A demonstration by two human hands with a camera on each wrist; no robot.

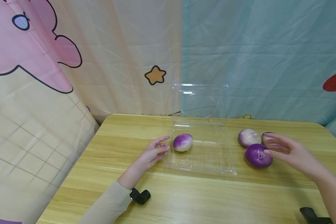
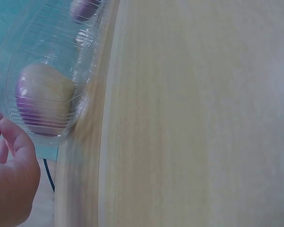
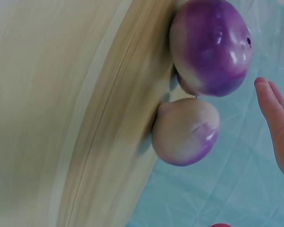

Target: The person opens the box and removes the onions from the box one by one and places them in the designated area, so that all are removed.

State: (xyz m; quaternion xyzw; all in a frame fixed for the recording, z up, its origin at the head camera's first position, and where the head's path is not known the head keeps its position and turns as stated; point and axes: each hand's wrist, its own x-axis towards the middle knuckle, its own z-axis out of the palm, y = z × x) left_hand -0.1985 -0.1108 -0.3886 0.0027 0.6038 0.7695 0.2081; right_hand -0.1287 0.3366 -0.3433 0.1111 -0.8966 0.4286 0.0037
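My left hand [image 1: 152, 154] is at the left edge of a clear plastic clamshell box [image 1: 197, 168]. Its thumb and finger pinch the box's rim, as the left wrist view shows. Inside the box, on its left side, lies a purple-and-white turnip [image 1: 183, 142]. My right hand [image 1: 298, 154] hovers over the group to the right, its fingers extended and holding nothing. Nearest its thumb is a deep purple turnip [image 1: 258, 156]. Behind that one sits a paler turnip [image 1: 249, 137], and the hand partly hides another turnip [image 1: 266, 137].
The box's lid [image 1: 200, 104] stands raised at the back, against the curtain [image 1: 254, 62]. Everything rests on a wood-grain table [image 1: 123, 133] whose back edge runs close to the curtain. Black straps with camera mounts [image 1: 140, 196] sit at the wrists.
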